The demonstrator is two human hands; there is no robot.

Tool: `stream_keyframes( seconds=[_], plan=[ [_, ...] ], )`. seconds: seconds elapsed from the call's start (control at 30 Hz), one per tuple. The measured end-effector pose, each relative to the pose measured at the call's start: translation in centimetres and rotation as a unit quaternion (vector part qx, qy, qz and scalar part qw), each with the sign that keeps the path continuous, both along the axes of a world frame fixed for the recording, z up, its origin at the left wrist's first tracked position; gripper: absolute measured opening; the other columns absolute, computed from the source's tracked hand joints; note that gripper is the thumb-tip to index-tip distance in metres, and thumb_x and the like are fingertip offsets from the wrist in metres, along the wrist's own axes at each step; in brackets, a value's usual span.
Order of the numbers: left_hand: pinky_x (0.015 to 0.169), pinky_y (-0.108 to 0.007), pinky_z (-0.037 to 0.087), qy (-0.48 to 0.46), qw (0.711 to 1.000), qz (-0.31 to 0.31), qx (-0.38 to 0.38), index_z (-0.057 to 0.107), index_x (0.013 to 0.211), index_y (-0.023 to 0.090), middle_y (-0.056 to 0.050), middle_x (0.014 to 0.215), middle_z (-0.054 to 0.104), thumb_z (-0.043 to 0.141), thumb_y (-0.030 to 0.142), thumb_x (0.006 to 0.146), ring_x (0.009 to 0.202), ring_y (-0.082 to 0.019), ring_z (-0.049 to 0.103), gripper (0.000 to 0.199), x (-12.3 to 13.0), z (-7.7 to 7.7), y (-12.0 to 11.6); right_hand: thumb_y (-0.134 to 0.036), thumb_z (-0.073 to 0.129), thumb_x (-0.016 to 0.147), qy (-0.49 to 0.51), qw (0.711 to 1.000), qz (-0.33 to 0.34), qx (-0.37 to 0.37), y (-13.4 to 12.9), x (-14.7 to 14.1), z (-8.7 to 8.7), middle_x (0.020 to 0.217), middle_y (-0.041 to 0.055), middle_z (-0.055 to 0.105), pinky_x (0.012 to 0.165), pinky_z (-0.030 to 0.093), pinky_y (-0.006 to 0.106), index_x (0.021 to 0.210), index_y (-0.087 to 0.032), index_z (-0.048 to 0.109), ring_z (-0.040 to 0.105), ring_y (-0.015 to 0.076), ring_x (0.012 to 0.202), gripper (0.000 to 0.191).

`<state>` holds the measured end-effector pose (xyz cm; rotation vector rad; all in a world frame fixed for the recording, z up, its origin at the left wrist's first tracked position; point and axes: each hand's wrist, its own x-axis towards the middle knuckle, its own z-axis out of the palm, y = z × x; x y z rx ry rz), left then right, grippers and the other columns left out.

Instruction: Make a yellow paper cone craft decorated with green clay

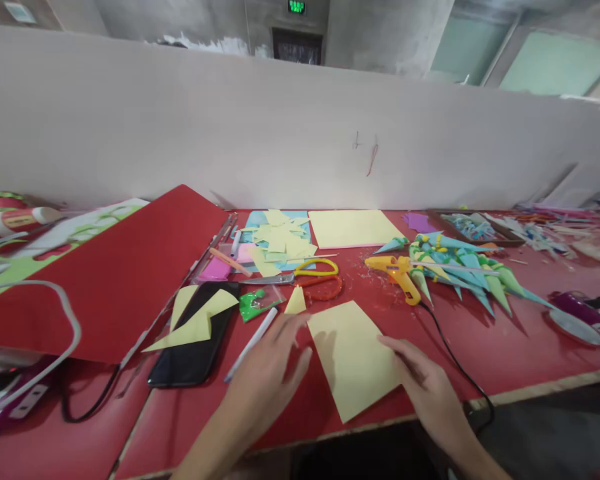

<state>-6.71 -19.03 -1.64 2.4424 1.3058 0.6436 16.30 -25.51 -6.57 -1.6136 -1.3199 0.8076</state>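
Note:
A pale yellow paper sheet is in front of me at the table's front edge. My right hand grips its right edge, thumb on top and the other fingers partly hidden. Left of the sheet is my left hand, fingers apart and slightly blurred, holding nothing I can see. Just beyond its fingertips stands a small folded yellow paper piece. A white pen lies beside that hand. Scissors with yellow and red handles rest farther back, close to a green plastic packet.
A yellow glue gun and blue-green paper cones lie at right, its black cord crossing the front edge. At left are a black phone under paper scraps and a red board. A yellow paper stack lies by the partition.

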Motion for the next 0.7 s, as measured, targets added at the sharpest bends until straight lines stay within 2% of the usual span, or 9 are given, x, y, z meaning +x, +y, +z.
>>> stream_keyframes(
  seconds=[0.13,0.27,0.4,0.5,0.6,0.7],
  plan=[
    [0.092,-0.036,0.042,0.112,0.990,-0.081,-0.037,0.039,0.126,0.022,-0.007,0.126,0.050,0.052,0.031,0.077,0.113,-0.023,0.047,0.051,0.4,-1.4,-1.6,-0.011,0.034,0.081,-0.094,0.989,0.110,0.013,-1.0,-0.2,0.3,0.111,0.0083,0.058,0.087,0.043,0.027,0.116,-0.020,0.052,0.055,0.0144,0.100,0.040],
    [0.101,-0.041,0.032,0.150,0.982,-0.100,-0.057,0.033,0.131,0.023,-0.005,0.133,0.043,0.055,0.039,0.075,0.121,-0.023,0.038,0.062,0.1,-2.3,-1.8,-0.005,0.033,0.082,-0.169,0.962,0.205,0.063,-0.7,-0.3,0.6,0.101,0.0070,0.059,0.082,0.045,0.026,0.116,-0.022,0.050,0.055,0.0141,0.094,0.042],
    [0.103,-0.041,0.028,0.150,0.981,-0.099,-0.071,0.026,0.134,0.024,-0.004,0.139,0.035,0.051,0.044,0.076,0.126,-0.022,0.031,0.066,-0.4,-2.4,-1.6,-0.003,0.035,0.082,-0.261,0.922,0.261,0.114,-0.1,0.3,0.6,0.085,0.0060,0.057,0.070,0.045,0.026,0.105,-0.020,0.057,0.051,0.0149,0.080,0.036],
    [0.103,-0.042,0.029,0.141,0.981,-0.097,-0.087,0.026,0.134,0.025,-0.005,0.139,0.034,0.053,0.047,0.074,0.127,-0.022,0.030,0.069,-0.6,-2.0,-1.4,-0.008,0.038,0.083,-0.332,0.893,0.280,0.120,0.5,1.0,1.3,0.075,0.0048,0.051,0.062,0.042,0.025,0.092,-0.021,0.063,0.047,0.0150,0.071,0.029],
    [0.102,-0.043,0.029,0.128,0.981,-0.099,-0.107,0.027,0.134,0.025,-0.006,0.139,0.033,0.059,0.047,0.069,0.126,-0.024,0.031,0.076,-0.7,-1.7,-1.1,-0.015,0.045,0.083,-0.323,0.882,0.330,0.098,1.6,1.6,2.4,0.094,0.0064,0.051,0.074,0.042,0.029,0.087,-0.025,0.065,0.047,0.0171,0.088,0.022],
    [0.101,-0.043,0.031,0.110,0.981,-0.104,-0.123,0.027,0.134,0.026,-0.006,0.139,0.034,0.063,0.050,0.063,0.126,-0.025,0.032,0.083,-0.9,-1.5,-0.9,-0.022,0.050,0.082,-0.287,0.870,0.394,0.070,3.2,1.6,3.2,0.113,0.0040,0.047,0.088,0.036,0.032,0.082,-0.026,0.065,0.042,0.0181,0.104,0.016]
  ],
)
